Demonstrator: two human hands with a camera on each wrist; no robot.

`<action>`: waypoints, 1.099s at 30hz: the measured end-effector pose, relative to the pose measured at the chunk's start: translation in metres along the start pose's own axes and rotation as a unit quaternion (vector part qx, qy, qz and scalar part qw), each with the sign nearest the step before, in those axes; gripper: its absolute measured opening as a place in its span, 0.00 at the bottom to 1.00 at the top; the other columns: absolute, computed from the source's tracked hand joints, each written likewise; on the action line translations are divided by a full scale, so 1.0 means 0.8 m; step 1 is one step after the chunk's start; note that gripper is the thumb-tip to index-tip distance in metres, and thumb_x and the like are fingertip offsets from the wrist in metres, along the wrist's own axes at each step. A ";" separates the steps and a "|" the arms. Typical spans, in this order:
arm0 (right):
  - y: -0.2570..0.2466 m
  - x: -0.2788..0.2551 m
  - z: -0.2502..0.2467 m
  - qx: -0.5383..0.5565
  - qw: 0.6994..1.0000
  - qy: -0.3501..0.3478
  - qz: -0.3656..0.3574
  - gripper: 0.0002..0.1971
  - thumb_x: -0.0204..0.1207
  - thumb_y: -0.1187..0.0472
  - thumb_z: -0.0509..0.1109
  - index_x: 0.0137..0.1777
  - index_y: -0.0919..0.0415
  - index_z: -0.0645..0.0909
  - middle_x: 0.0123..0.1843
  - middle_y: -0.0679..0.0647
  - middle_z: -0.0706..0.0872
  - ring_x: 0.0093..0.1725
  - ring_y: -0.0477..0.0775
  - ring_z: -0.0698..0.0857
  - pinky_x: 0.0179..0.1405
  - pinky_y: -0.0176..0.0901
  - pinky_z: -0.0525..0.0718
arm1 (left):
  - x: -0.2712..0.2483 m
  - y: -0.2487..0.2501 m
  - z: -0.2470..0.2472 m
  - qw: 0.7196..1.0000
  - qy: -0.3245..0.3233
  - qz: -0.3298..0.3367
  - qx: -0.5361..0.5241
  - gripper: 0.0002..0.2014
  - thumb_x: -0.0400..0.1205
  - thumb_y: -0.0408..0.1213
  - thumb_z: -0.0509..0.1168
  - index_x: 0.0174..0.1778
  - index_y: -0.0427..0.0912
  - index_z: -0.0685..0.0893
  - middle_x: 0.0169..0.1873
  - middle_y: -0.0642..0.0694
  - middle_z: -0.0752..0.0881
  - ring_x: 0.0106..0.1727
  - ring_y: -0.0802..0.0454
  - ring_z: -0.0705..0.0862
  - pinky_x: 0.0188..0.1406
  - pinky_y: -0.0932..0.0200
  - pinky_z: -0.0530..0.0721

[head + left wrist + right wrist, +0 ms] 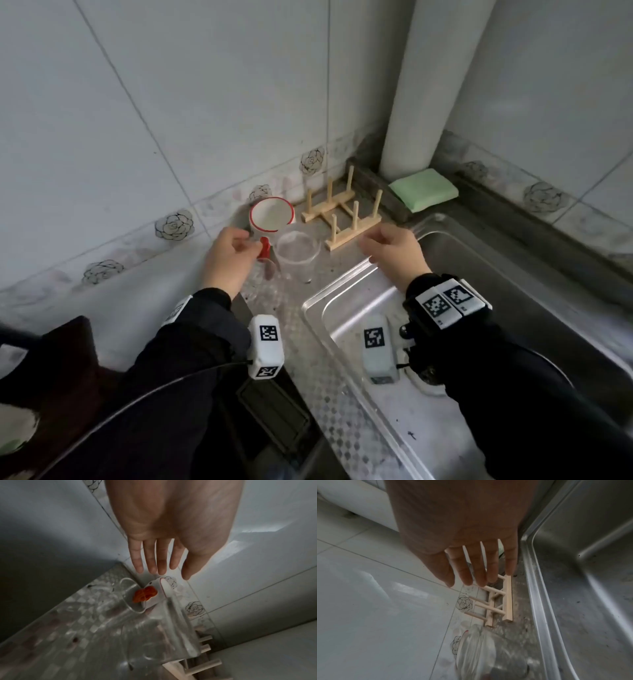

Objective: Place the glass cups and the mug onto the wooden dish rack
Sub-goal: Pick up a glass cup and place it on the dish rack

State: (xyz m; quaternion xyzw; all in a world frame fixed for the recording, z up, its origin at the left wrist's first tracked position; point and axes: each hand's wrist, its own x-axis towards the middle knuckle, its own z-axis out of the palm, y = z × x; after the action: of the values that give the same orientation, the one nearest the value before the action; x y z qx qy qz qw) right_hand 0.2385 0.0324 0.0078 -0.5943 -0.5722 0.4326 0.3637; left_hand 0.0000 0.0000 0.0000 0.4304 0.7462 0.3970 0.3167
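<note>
A white mug point(271, 214) with a red rim and red handle point(264, 247) stands upright by the tiled wall. A clear glass cup point(297, 253) stands just right of it, beside the empty wooden dish rack point(342, 212). In the left wrist view a second glass cup point(126, 596) sits in front of the mug's handle point(145, 595), with the first glass point(171, 635) nearer the rack pegs. My left hand point(236, 250) hovers over the handle with fingers point(162, 566) straight, holding nothing. My right hand point(383, 245) hangs spread over the rack's point(498, 601) near end, empty.
A steel sink point(479, 274) lies to the right, its rim under my right wrist. A green sponge point(424, 190) rests in the corner below a white pipe point(428, 85). Tiled walls close in the back and right sides.
</note>
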 end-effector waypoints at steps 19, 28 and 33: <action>-0.018 0.068 0.031 0.023 0.999 -0.036 0.019 0.05 0.73 0.59 0.69 0.44 0.61 0.82 0.40 0.56 0.84 0.41 0.55 0.82 0.48 0.51 0.81 | 0.032 -0.026 -0.004 0.987 -0.058 -0.052 0.137 0.37 0.63 0.49 0.73 0.66 0.38 0.71 0.56 0.43 0.78 0.47 0.44 0.82 0.39 0.54 0.79; -0.121 0.115 0.033 0.064 0.986 -0.118 -0.099 0.23 0.66 0.74 0.65 0.60 0.54 0.77 0.54 0.59 0.83 0.48 0.55 0.83 0.50 0.51 0.85 | 0.086 0.136 -0.017 0.974 -0.042 0.045 -0.217 0.11 0.68 0.45 0.66 0.36 0.41 0.78 0.35 0.42 0.82 0.29 0.50 0.85 0.35 0.52 0.82; -0.119 0.136 0.027 0.019 0.982 -0.119 -0.148 0.30 0.64 0.67 0.76 0.64 0.42 0.73 0.57 0.46 0.79 0.55 0.57 0.85 0.55 0.53 0.87 | 0.106 0.164 0.045 0.937 -0.159 -0.045 -0.309 0.14 0.75 0.47 0.65 0.38 0.36 0.78 0.22 0.46 0.85 0.25 0.51 0.86 0.36 0.53 0.86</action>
State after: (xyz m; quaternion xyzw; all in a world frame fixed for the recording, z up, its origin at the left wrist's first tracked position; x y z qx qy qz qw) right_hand 0.1806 0.1473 0.0773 -0.4408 -0.6843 0.4525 0.3642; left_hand 0.0444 0.1290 0.0847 0.3351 0.5455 0.5197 0.5658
